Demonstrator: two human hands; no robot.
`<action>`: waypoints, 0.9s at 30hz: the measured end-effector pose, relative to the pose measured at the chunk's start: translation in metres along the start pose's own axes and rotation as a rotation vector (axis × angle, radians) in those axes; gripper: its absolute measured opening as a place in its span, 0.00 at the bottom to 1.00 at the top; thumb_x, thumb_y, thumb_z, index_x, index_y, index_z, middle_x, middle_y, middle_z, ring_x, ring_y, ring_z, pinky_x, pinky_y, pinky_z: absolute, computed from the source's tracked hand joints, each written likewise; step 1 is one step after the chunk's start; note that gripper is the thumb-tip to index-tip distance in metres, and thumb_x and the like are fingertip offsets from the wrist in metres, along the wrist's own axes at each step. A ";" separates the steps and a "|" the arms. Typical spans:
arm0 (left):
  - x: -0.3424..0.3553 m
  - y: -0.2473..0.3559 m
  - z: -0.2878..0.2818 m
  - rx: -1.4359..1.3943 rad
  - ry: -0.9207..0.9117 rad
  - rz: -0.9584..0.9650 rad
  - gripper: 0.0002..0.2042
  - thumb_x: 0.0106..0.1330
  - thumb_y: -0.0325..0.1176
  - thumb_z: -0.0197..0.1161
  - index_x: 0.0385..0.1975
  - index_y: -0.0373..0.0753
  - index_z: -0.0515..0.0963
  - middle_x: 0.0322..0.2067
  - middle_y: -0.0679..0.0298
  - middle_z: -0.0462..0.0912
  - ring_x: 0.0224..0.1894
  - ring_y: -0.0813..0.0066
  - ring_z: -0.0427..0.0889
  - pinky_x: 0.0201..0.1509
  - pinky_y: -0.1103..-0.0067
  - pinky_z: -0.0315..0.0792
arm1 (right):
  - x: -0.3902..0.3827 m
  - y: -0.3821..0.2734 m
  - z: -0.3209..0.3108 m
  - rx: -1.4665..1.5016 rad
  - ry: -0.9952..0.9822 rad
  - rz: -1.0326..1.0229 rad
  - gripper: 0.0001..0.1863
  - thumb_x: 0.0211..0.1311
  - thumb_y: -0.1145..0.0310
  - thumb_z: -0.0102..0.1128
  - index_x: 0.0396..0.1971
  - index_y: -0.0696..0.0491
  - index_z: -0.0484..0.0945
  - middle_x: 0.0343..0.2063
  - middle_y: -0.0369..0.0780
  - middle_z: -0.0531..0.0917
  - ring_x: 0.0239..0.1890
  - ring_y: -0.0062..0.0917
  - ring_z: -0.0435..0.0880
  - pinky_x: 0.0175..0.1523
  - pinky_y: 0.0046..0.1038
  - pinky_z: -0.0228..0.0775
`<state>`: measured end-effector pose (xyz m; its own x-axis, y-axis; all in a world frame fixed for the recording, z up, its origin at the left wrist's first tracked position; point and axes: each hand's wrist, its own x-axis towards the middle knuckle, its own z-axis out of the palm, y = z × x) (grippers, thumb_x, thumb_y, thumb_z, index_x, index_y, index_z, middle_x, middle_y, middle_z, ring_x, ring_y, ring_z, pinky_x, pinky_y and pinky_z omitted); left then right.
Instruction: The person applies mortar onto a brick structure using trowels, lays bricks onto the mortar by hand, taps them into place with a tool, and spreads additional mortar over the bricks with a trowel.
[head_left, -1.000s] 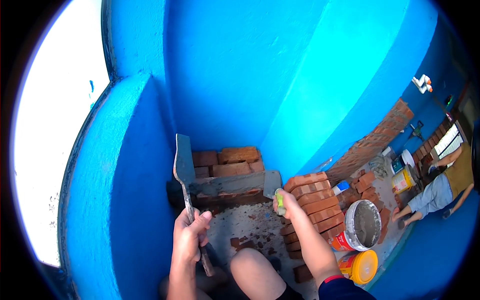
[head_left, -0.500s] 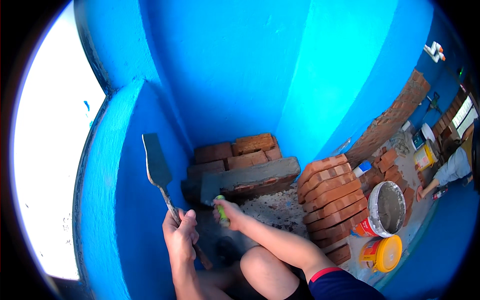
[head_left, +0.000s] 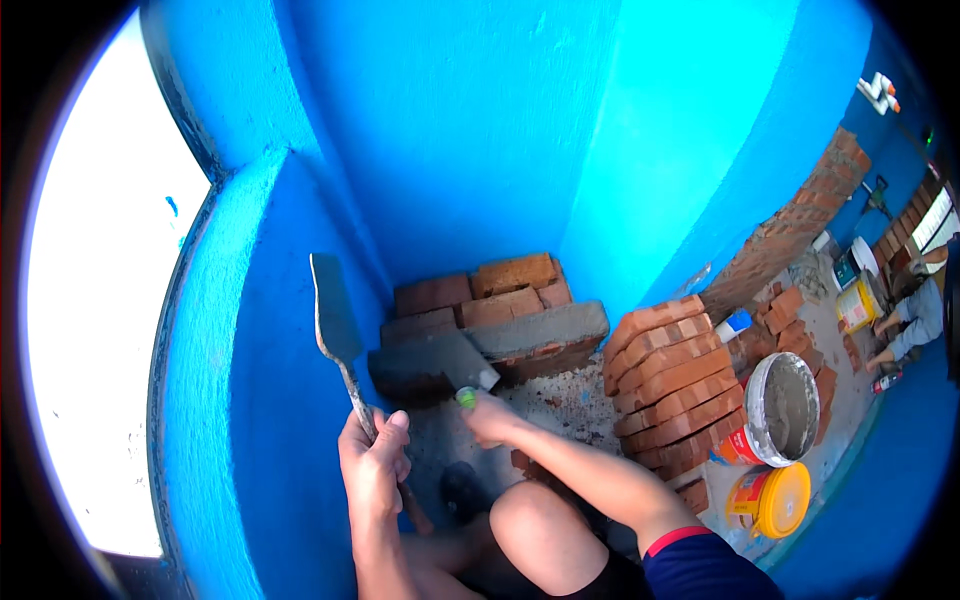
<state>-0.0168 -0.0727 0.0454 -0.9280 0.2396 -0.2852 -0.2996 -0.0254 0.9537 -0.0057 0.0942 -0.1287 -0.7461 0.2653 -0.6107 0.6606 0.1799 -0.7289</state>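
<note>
Gripping a trowel (head_left: 338, 335) by its handle, L hand (head_left: 375, 470) is fisted shut, blade upright, raised just left of the low brick course (head_left: 487, 318) in the blue corner. R hand (head_left: 490, 415) sits at the course's near face, fingers curled round a green-handled tool (head_left: 467, 384) whose flat grey blade lies on the grey mortar bed (head_left: 540, 328) topping the front bricks. Loose brick stack (head_left: 668, 385) stands just right of the course; grey-filled bucket (head_left: 780, 410) and yellow-lidded tub (head_left: 770, 500) further right of it. Bare knee (head_left: 535, 530) below the course. Another person (head_left: 915, 315) crouches well right, far off.
</note>
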 end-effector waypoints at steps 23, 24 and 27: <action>0.011 -0.009 -0.006 -0.083 0.145 0.215 0.12 0.62 0.27 0.63 0.24 0.43 0.64 0.17 0.70 0.68 0.11 0.89 0.57 0.12 0.89 0.50 | 0.041 -0.081 0.048 -0.124 -0.249 -0.088 0.14 0.64 0.63 0.52 0.30 0.60 0.77 0.21 0.43 0.79 0.25 0.30 0.80 0.32 0.34 0.76; 0.010 -0.008 -0.009 -0.077 0.162 0.213 0.12 0.62 0.27 0.63 0.24 0.43 0.64 0.17 0.70 0.68 0.11 0.89 0.57 0.12 0.89 0.50 | 0.039 -0.083 0.052 -0.127 -0.266 -0.091 0.14 0.64 0.63 0.52 0.30 0.60 0.77 0.21 0.43 0.79 0.25 0.30 0.80 0.32 0.34 0.76; 0.006 -0.004 -0.013 -0.007 0.140 0.187 0.13 0.61 0.32 0.63 0.23 0.46 0.63 0.17 0.71 0.66 0.12 0.87 0.57 0.14 0.87 0.51 | 0.018 -0.079 0.036 -0.014 -0.215 -0.035 0.15 0.63 0.62 0.52 0.29 0.60 0.76 0.20 0.43 0.78 0.22 0.31 0.79 0.28 0.33 0.75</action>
<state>-0.0242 -0.0833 0.0383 -0.9891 0.0933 -0.1142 -0.1205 -0.0641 0.9906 -0.0741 0.0502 -0.0934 -0.7680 0.0513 -0.6384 0.6342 0.1994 -0.7470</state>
